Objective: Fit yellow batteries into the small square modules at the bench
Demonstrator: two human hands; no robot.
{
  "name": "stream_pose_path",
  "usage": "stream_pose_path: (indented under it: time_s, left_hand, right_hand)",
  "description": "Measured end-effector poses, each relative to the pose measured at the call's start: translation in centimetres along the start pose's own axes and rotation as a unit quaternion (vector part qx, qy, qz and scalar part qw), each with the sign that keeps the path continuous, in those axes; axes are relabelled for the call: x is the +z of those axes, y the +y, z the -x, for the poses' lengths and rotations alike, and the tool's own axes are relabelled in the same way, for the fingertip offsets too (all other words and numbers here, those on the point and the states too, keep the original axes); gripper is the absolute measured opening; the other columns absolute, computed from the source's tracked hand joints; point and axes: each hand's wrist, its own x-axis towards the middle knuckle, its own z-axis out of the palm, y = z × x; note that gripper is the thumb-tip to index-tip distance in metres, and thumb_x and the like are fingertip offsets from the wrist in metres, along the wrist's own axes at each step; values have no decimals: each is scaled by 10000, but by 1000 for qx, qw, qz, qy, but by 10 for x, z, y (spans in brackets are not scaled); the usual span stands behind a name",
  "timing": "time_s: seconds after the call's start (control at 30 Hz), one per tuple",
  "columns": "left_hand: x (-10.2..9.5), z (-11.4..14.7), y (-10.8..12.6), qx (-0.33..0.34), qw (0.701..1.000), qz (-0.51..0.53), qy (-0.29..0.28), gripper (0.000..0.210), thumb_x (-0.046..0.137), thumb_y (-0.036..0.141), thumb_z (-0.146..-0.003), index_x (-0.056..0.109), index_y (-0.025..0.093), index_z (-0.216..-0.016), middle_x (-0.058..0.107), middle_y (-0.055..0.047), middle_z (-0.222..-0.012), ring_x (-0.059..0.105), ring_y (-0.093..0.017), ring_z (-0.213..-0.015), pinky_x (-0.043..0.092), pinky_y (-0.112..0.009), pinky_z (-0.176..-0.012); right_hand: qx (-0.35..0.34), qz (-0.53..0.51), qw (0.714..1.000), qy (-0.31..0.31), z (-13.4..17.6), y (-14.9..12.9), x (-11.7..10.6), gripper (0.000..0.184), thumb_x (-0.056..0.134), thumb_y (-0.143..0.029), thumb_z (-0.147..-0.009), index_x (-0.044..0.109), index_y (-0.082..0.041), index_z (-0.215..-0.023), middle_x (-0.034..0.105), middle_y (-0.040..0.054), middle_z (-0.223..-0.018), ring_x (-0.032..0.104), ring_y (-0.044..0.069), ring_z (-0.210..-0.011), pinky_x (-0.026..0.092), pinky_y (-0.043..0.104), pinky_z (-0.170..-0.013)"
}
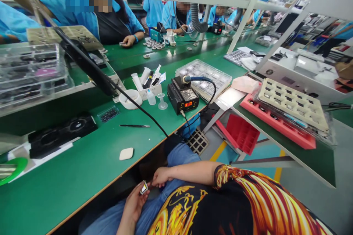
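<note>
Low in the head view, over my lap, my left hand (135,202) is closed around a small watch case (143,188), squarish with a shiny rim and a bright middle. Just right of it is my right hand (161,176), fingers pinched together close to the case. Whatever those fingertips hold is too small and dark to make out. On the green bench (96,169) beyond my hands lie a cream square pad (126,154) and dark tweezers (135,126).
A black soldering station (183,97) with a lit display stands at the bench edge, its cable looping right. A white bowl (130,100), a box of syringes (150,89) and a clear parts case (204,77) surround it. A dark lamp arm (82,66) crosses the left. Co-workers sit opposite.
</note>
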Motion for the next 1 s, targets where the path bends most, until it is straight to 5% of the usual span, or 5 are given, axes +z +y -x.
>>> stream_pose_path:
  time_s: [0.3,0.5,0.7,1.0]
  left_hand:
    - [2,-2,3,4,1000,0,10,311,745,86,-929,705,111,-1236,781,-97,-913,737,-178,-629,560,-212,-526]
    - [-2,-3,-2,-4,1000,-9,6,293,737,93,-953,698,112,-1244,804,-149,-1050,742,-180,-658,570,-222,-544]
    - [2,-3,3,0,1000,0,16,308,729,75,-945,708,102,-1251,775,-94,-913,737,-182,-636,566,-219,-535]
    - [7,0,4,-5,1000,-2,11,295,731,81,-948,699,114,-1240,801,-131,-1001,745,-182,-654,574,-223,-543]
  right_hand:
    - [-30,-30,999,4,-9,0,4,267,773,-258,-979,701,-159,-742,659,-69,-637,602,61,-499,486,152,-537]
    - [6,-35,999,17,-9,2,-1,287,712,-136,-960,655,-149,-679,631,-59,-600,589,69,-471,489,160,-528]
    - [-33,-46,998,-3,-10,0,4,212,773,-204,-962,701,-161,-768,662,-65,-645,611,72,-509,497,162,-525]
    - [-13,-48,999,10,-19,6,0,204,704,-137,-975,665,-153,-775,641,-70,-628,608,66,-478,510,157,-519]
